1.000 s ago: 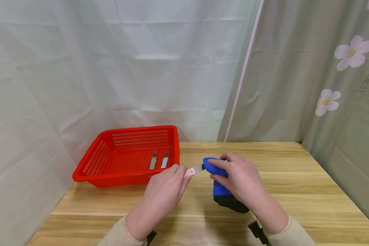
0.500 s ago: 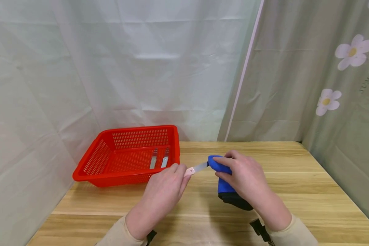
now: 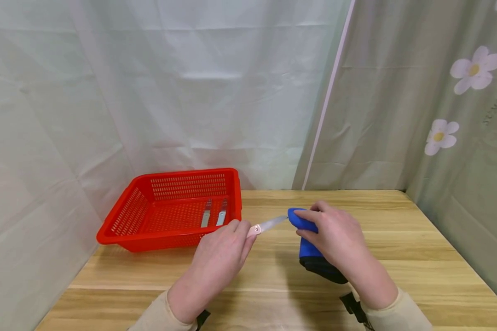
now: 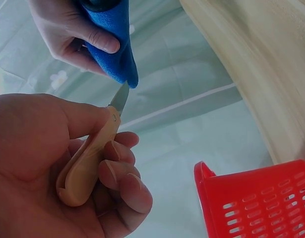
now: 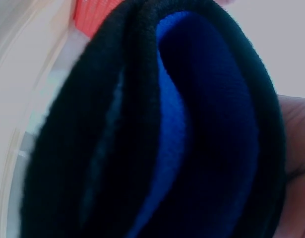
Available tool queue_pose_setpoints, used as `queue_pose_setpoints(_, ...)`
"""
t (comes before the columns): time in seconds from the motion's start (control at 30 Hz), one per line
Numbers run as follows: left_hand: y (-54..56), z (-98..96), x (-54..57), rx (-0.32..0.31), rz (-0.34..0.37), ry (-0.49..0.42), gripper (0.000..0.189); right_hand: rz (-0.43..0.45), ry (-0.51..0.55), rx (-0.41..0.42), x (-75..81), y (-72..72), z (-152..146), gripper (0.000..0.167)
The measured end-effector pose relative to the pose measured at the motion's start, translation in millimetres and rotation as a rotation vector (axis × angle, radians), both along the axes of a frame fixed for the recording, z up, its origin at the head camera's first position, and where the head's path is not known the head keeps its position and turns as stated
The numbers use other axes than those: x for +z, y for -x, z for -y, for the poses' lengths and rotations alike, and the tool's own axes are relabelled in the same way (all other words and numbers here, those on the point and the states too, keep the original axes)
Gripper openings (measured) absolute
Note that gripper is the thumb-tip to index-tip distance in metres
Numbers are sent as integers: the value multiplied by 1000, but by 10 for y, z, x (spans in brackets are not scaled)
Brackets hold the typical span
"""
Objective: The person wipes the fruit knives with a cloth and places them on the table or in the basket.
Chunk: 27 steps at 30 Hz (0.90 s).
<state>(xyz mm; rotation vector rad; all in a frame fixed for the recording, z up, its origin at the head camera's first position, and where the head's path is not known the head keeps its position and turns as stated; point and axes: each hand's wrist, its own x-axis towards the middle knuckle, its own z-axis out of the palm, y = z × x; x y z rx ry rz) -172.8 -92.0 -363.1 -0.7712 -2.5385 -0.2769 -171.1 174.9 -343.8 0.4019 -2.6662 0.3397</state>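
Note:
My left hand [image 3: 221, 250] grips a folding knife [image 3: 271, 224] by its pale pink handle, with the blade out and pointing right. In the left wrist view the fingers curl round the curved handle [image 4: 85, 171], thumb near the pivot. A blue cloth [image 3: 308, 248] with a black border is pinched by my right hand [image 3: 335, 232], its folded end right at the blade's tip [image 4: 121, 96]. The rest of the cloth hangs under the right hand. Up close in the right wrist view, the black edging [image 5: 142, 99] curves round the blue folds.
A red plastic basket [image 3: 149, 240] stands at the back left of the wooden table [image 3: 397, 257]. Inside it, toward the right, lie two folding knives, one with a grey handle [image 3: 205, 219] and one with a light blue handle [image 3: 221, 218]. Curtains [image 3: 215, 92] hang behind the table.
My right hand has drawn the cloth to the right along the blade, from near its middle to its tip, so more blade shows. The left hand and knife have barely moved.

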Motion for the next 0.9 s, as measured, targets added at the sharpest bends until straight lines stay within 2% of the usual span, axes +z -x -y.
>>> queue_pose_setpoints(0.17,6,8,-3,17,10,7,26,4,5,-2,8,-1,-13,45)
queue_pose_setpoints(0.4,23,44,-30,-10,-96,-42,24,19,-3,-11,23,-5,-25,44)
queue_pose_setpoints(0.57,17,90,-23,-3,-119,-63,23,12,-8,13,37,-3,-32,43)
queue_pose_setpoints(0.73,35,147,29,1,-152,-10,22,13,-26,31,71,4,-6,43)
queue_pose_setpoints(0.9,62,239,100,33,-137,58,24,18,-54,65,86,56,50,43)
